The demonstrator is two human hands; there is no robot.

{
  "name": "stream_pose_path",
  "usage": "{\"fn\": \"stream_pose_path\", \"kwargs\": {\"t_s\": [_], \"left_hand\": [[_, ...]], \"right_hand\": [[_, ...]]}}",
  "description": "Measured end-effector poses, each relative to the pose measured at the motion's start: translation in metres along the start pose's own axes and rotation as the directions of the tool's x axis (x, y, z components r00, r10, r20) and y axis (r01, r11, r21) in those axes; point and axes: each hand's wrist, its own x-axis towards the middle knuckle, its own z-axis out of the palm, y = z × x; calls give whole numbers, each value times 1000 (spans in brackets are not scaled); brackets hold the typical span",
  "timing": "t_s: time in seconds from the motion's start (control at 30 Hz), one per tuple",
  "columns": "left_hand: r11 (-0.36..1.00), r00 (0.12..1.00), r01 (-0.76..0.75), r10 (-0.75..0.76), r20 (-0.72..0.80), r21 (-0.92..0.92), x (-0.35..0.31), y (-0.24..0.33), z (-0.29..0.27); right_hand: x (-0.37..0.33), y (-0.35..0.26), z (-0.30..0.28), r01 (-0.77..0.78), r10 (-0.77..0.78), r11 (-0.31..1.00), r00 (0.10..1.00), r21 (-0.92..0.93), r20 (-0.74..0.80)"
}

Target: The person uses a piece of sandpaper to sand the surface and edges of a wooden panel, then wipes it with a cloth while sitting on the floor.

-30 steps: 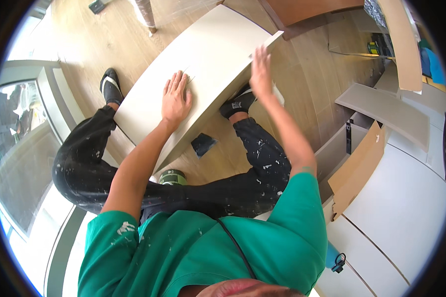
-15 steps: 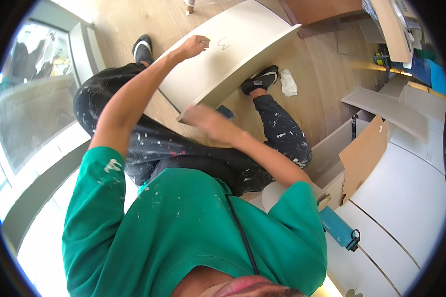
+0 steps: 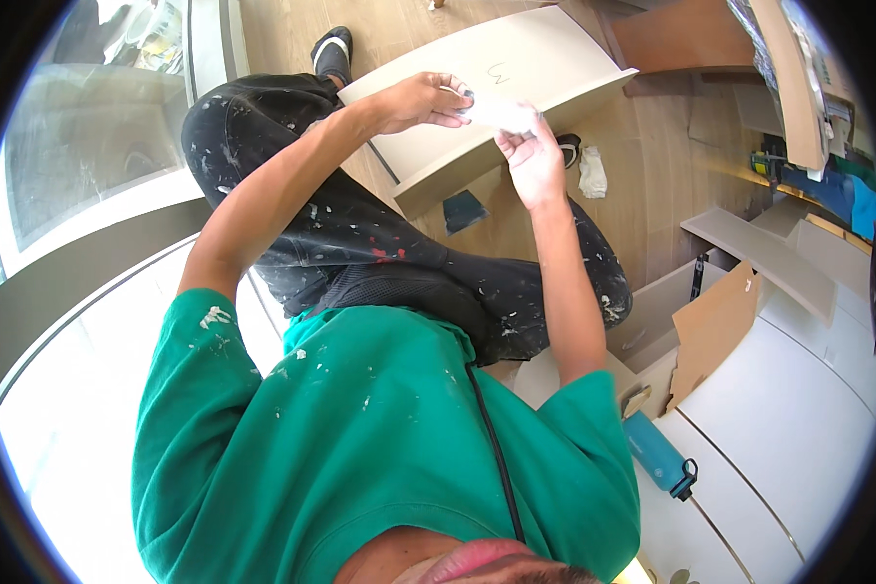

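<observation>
A white, glare-washed, cloth-like piece (image 3: 504, 113) is between my hands, above a pale panel (image 3: 419, 63); its exact kind I cannot make out. My left hand (image 3: 426, 103) comes from the left with bent fingers at one end of it, and a small dark spot shows at the fingertips. At the other end, my right hand (image 3: 535, 165) is raised with its palm visible and its fingertips against the white piece. The panel has a raised edge strip on its near side and a dark pencil-like mark on its face. It lies on the floor by my legs.
A crumpled white cloth (image 3: 592, 173) and a dark flat square (image 3: 464, 211) lie on the wooden floor. To the right are an open drawer-like box (image 3: 652, 302), brown cardboard (image 3: 715, 326), a loose grey board (image 3: 764, 255) and a teal bottle (image 3: 660, 453). A glass door stands left.
My right hand has risen from the panel's near corner toward my left hand. My left hand has shifted right, and the white piece now shows between them. The view has shifted slightly.
</observation>
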Motion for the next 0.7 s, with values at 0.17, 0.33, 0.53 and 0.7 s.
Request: {"fn": "stream_pose_path", "kwargs": {"t_s": [0.17,0.33,0.53,0.7], "left_hand": [[930,978,198,-165,131,-310,6,-24,2],[932,873,359,-320,367,-41,0,-38,21],[360,996,86,0,-92,929,21,-61,-14],[271,822,483,189,-538,833,31,-89,-68]], "right_hand": [[-23,39,23,531,-475,377,814,-759,334],[-22,39,46,587,-581,166,708,-792,403],[-7,40,-9,354,-470,102,841,-930,269],[9,58,-49,413,-414,-285,761,-865,499]]}}
